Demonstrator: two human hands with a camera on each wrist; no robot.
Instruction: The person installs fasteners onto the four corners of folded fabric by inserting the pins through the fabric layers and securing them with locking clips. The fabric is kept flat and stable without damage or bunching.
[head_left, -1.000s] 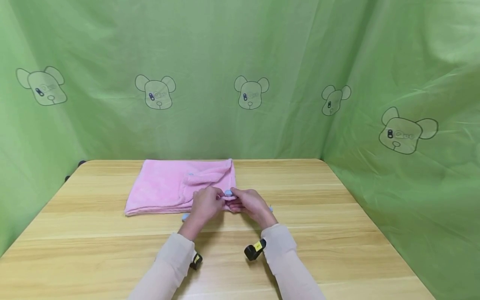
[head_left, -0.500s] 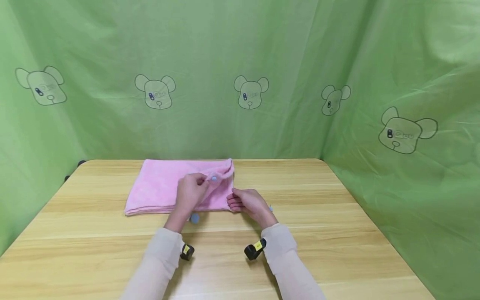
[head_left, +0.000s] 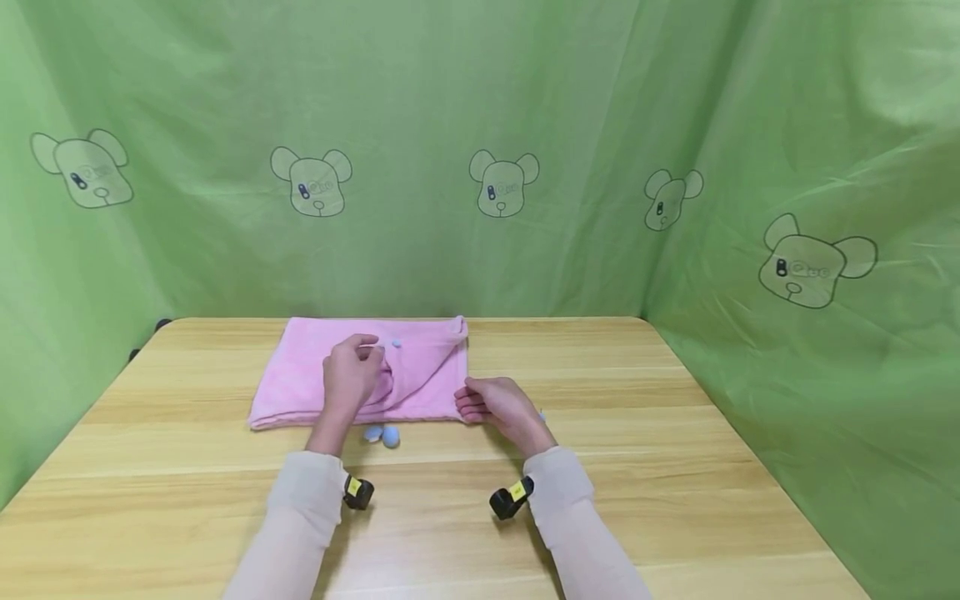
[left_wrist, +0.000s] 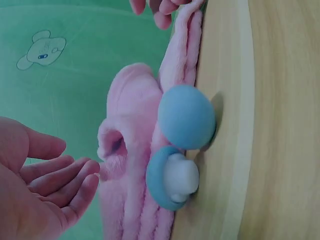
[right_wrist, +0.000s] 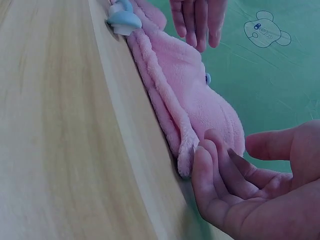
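Observation:
A folded pink plush cloth (head_left: pixel 322 367) lies on the table, its near right corner turned back in a loose flap. On the flap sits a small light-blue piece (head_left: pixel 397 343). My left hand (head_left: pixel 351 375) hovers over the cloth, left of that piece; in the left wrist view its fingers are relaxed and hold nothing. My right hand (head_left: pixel 501 408) is at the cloth's right edge, fingers loosely bent, thumb apart from them, fingertips right at the fabric in the right wrist view. Two mushroom-shaped pieces, one blue cap (left_wrist: pixel 186 117) and one cap with white stem (left_wrist: pixel 172 178), lie before the cloth.
Another small blue object (head_left: pixel 542 416) shows partly behind my right wrist. The wooden table (head_left: pixel 637 467) is bounded at the back and sides by a green curtain (head_left: pixel 412 250) with bear-head prints.
My left hand has drawn the cloth's corner with the blue piece leftward and back, then let it go. The right hand has stayed at the right edge, no longer holding that corner.

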